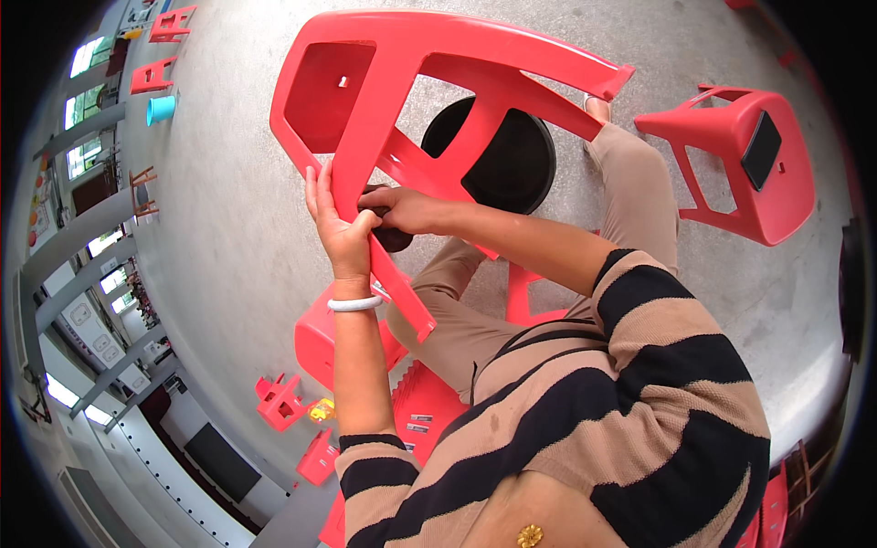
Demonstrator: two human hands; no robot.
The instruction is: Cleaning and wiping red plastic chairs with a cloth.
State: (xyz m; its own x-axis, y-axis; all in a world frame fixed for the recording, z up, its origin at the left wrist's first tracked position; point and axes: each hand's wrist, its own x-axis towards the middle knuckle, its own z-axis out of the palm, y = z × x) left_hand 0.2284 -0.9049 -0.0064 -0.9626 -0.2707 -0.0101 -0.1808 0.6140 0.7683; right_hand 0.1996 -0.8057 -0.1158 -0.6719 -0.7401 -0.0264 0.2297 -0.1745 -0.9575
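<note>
Dark object [394, 240] partly covered, black basin [517, 166] partly behind red stool [365, 137]

The left hand [345, 239], a white bracelet [354, 304] at its wrist, steadied a leg of the tilted red stool [368, 119], the fingers stretched along one side and the thumb on the other. Just beside it, the right hand [408, 212] pressed a dark brown item [393, 239], perhaps a cloth, to the same leg. Beyond the stool's openings a round black basin [527, 169] sat on the grey floor [228, 173]. To the right, a second stool [797, 196] carried a dark rectangular slab [761, 151]. A teal bucket [160, 110] stood well apart, far off at the upper left.
</note>
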